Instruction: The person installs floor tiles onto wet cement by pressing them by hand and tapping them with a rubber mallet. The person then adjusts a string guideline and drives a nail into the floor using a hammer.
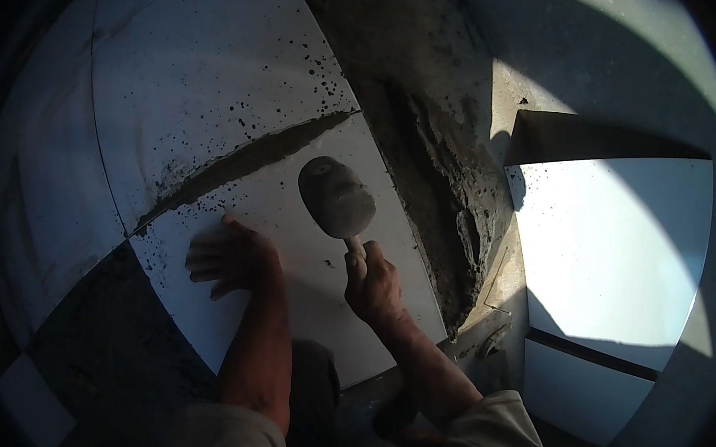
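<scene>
My right hand (376,285) is wrapped round the short handle of a dark rubber mallet (336,198), whose head is over a large white tile (310,304). To its left, my left hand (233,257) lies with fingers spread on the same tile, near its upper left part. A wedge-shaped gap filled with grey mortar (250,158) runs between this tile and another speckled white tile (211,61) above it. Whether the mallet head touches the tile cannot be made out.
Rough wet mortar (452,206) runs along the tile's right edge. Further right, a white tile (617,244) lies partly in bright sunlight, with another pale piece (576,388) below it. Dark bare ground (114,330) shows at the lower left. My knee is at the bottom.
</scene>
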### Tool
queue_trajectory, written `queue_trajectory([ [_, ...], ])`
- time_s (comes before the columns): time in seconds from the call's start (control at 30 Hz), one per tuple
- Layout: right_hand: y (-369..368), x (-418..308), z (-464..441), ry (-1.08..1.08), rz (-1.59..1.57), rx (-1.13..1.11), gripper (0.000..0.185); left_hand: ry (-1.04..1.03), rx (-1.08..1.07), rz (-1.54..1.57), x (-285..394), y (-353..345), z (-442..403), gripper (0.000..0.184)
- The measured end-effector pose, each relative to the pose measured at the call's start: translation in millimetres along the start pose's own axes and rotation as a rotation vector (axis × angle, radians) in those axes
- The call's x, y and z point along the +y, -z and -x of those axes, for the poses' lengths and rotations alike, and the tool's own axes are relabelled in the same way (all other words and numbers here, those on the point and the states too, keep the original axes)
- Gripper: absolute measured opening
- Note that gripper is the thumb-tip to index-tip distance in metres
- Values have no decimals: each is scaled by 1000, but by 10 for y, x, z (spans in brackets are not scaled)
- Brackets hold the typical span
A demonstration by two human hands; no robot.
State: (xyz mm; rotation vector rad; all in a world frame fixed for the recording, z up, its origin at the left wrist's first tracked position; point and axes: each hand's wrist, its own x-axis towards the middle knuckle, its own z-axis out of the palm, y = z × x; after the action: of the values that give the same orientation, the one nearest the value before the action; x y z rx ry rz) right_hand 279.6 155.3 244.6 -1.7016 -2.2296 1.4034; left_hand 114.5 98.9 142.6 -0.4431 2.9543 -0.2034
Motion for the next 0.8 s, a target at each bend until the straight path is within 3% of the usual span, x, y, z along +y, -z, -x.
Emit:
queue_trajectory([
  [0.03,-21,1,-94,-167,184,-109,39,8,-18,-34,5,4,-5,85],
  [0.1,27,-4,-109,-93,139,-43,40,17,-35,-47,119,-2,-3,85],
  [0.17,107,-144,-26,-222,66,-135,40,11,9,-37,17,-34,4,85],
  [0.3,153,-124,161,-62,-4,-91,38,-12,58,-45,2,-121,-6,86],
  [0.53,-146,253,-59,-119,301,-115,38,-23,80,-58,30,5,77,87],
  [0.77,-315,328,-109,-20,395,-22,38,-46,47,7,-182,60,-19,83],
  [0.8,-317,333,-120,-42,419,0,38,-176,82,91,-310,-12,-42,82],
])
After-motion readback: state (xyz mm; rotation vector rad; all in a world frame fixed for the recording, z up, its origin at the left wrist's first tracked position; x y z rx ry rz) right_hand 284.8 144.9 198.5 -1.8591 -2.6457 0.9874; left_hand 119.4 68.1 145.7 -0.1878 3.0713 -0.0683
